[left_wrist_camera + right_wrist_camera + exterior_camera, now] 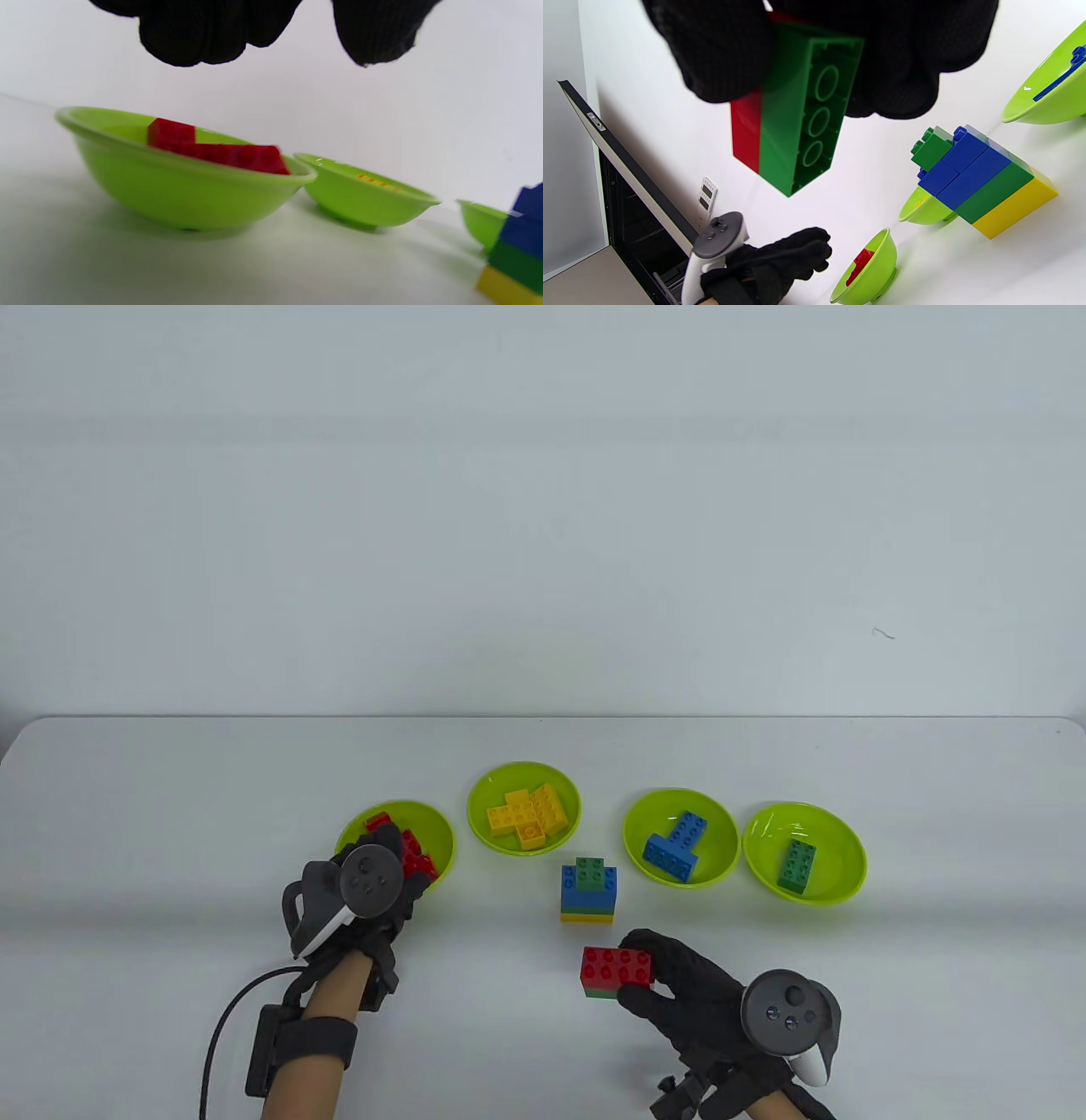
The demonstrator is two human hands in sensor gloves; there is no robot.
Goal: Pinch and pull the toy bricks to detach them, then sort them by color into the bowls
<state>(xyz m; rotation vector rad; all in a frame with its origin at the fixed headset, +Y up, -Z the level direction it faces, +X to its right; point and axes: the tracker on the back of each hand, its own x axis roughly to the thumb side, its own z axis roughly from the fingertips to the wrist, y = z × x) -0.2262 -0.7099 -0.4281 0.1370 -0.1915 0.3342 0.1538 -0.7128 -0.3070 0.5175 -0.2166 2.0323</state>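
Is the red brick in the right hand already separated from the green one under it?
Still joined. The right hand grips the red brick with the green brick flush beneath it.

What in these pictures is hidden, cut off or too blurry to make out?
- Red bowl, table view: the left hand covers much of it, so the red bricks cannot be counted.
- Brick stack, left wrist view: cut off by the right edge and blurred.
- Yellow bricks, left wrist view: mostly hidden behind their bowl's rim.
- Red-and-green piece, right wrist view: its top is hidden by the right hand and its grip.
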